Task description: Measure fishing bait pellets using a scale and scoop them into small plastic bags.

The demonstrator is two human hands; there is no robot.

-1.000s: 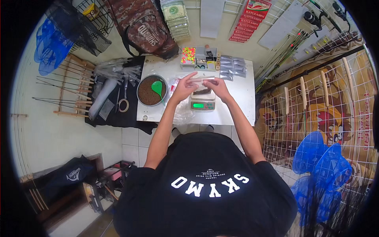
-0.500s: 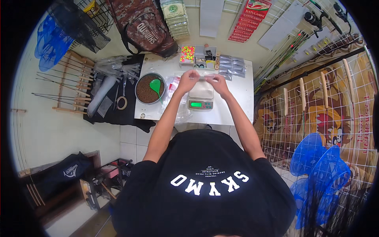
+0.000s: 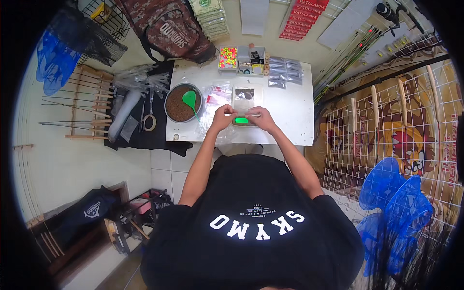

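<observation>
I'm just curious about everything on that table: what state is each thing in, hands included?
Scale: on, display lit green
Clear bag: lying on scale, dark contents inside
Bowl: filled with brown granules
Green scoop: lying on granules
Bead box: open
Tape roll: lying flat
Left hand: fingers bent, left of display; grip unclear
Right hand: fingers bent, right of display; grip unclear

Lettering: white on black shirt [image 3: 256, 203], camouflage bag [image 3: 166, 31], dark case [image 3: 89, 212], red packets [image 3: 299, 21]; reddish on brown patterned cloth [image 3: 442, 133].
</observation>
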